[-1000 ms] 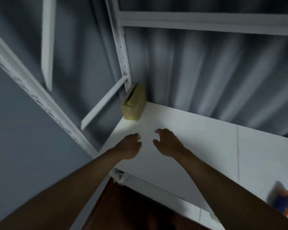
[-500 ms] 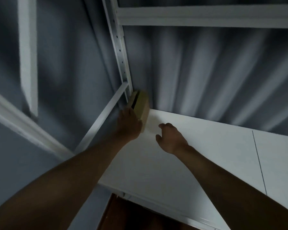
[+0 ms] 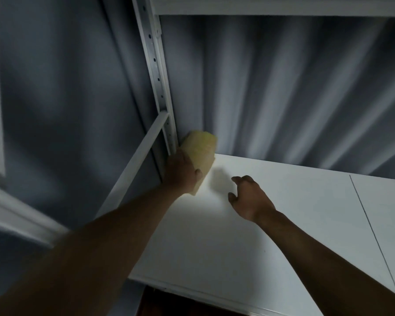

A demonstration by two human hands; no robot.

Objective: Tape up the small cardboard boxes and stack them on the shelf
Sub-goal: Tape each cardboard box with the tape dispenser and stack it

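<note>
Left hand [image 3: 183,172] now grips 1 box [image 3: 201,153], which was untouched 1 s ago. Right hand [image 3: 249,197] hovers beside it, fingers loose and empty; shelf [image 3: 283,201] placement underway.

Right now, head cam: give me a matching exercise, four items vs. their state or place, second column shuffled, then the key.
Column 1
1. left hand
2. right hand
3. cardboard box
4. upright post

Column 2
A. white metal with a row of holes, at the shelf's back left corner
B. open and holding nothing, over the white shelf board
C. tan, blurred, in the back left corner beside the post
D. wrapped around the near end of the box

Pairs: 1-D, 2-B, 3-C, 4-A
</note>
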